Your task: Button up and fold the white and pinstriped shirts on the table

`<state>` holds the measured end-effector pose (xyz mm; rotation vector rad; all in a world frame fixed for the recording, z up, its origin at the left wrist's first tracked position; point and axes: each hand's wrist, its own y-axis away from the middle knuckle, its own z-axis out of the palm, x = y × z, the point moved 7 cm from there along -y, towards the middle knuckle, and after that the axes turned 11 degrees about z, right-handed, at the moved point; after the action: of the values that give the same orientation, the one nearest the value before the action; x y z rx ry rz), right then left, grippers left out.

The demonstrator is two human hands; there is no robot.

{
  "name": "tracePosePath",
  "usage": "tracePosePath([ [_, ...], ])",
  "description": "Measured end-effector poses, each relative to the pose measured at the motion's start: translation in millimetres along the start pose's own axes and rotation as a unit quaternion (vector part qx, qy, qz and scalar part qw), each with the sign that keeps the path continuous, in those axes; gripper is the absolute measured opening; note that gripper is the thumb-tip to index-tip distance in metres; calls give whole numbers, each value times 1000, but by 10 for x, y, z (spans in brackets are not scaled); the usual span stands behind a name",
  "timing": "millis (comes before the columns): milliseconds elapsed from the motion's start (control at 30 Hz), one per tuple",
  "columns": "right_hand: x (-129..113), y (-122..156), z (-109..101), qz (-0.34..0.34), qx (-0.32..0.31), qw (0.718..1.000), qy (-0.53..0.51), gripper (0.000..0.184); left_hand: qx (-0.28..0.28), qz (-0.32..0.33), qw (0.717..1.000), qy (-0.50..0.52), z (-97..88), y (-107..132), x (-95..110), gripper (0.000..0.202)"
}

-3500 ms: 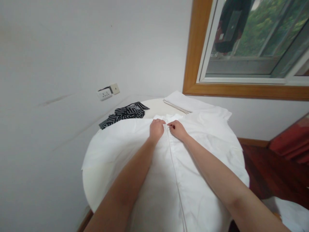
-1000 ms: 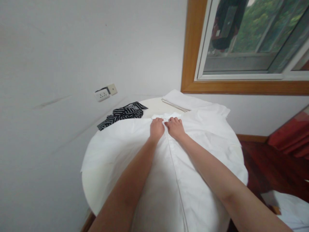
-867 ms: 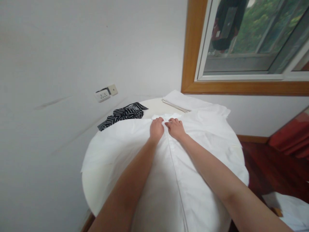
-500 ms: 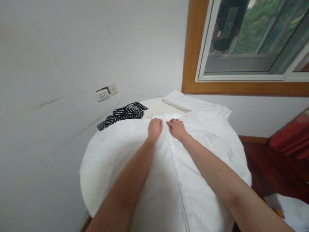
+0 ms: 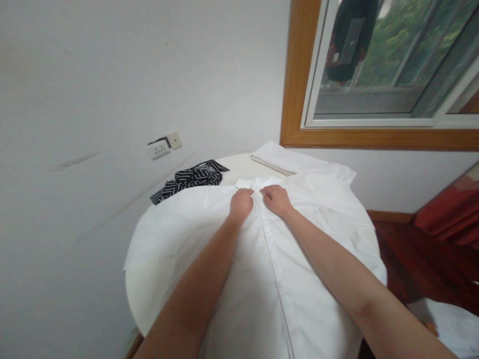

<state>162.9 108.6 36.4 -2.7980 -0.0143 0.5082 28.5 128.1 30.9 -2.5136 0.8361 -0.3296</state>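
1. The white shirt (image 5: 254,279) lies spread over the round table (image 5: 145,289), its front seam (image 5: 270,252) running from the collar (image 5: 258,183) toward six o'clock; its lay matches that of half a second ago.
2. The person's forearms (image 5: 202,279) reach in from seven and between four and five o'clock, hiding part of the shirt's front.
3. The change is small: the right hand (image 5: 277,200) curls its fingers in tighter just below the collar, while the left hand (image 5: 242,204) keeps its place facing it. Both grips look narrow, thumb and fingertips closed on the shirt's cloth; anything pinched between is too small to tell. The work seems to stay at the seam's top.
4. From the collar, the window (image 5: 389,65) stands near one o'clock, well apart.
5. A folded white cloth (image 5: 279,155) lies between one and two o'clock; its border with the shirt is unclear.
6. A crumpled striped cloth (image 5: 194,177) sits between nine and ten o'clock, at the shirt's edge, likely in the way only if the shirt shifts there.
7. The wall socket (image 5: 159,149), at ten o'clock, obstructs nothing.
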Motion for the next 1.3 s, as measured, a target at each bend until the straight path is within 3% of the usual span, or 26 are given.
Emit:
tracePosePath([
  [100, 81, -25, -46, 32, 23, 999, -1, 40, -3, -5, 1000, 5, -1, 18, -11, 42],
  [233, 86, -18, 33, 31, -3, 999, 35, 36, 1, -21, 1000, 4, -39, 32, 20, 36],
  [367, 83, -7, 61, 18, -5, 999, 45, 36, 24, -90, 995, -39, -91, 84, -8, 35],
  [500, 127, -22, 79, 6, -28, 999, 44, 39, -9, -145, 989, -24, 6, 124, -77, 45],
  [633, 149, -30, 75, -5, -31, 998, 47, 40, -24, -135, 990, -20, 17, 114, -113, 43],
  [767, 136, -17, 62, -3, -31, 999, 44, 39, 7, -134, 990, -45, -157, 93, -246, 34],
  [867, 104, 1, -18, -3, 10, 999, 47, 35, 48, -109, 991, -53, -269, 57, -318, 34],
  [967, 96, -7, -91, 3, 64, 997, 47, 42, 26, -65, 997, -25, -168, 23, -302, 42],
  [1033, 134, -56, -11, 24, 27, 998, 48, 56, -12, -70, 997, -13, -40, 31, -297, 45],
  [1167, 226, -166, 254, 74, -104, 990, 62, 73, -52, -112, 992, -13, 97, 69, -324, 47],
  [1300, 235, -227, 310, 91, -126, 985, 69, 75, -81, -136, 987, -1, 127, 62, -362, 54],
])
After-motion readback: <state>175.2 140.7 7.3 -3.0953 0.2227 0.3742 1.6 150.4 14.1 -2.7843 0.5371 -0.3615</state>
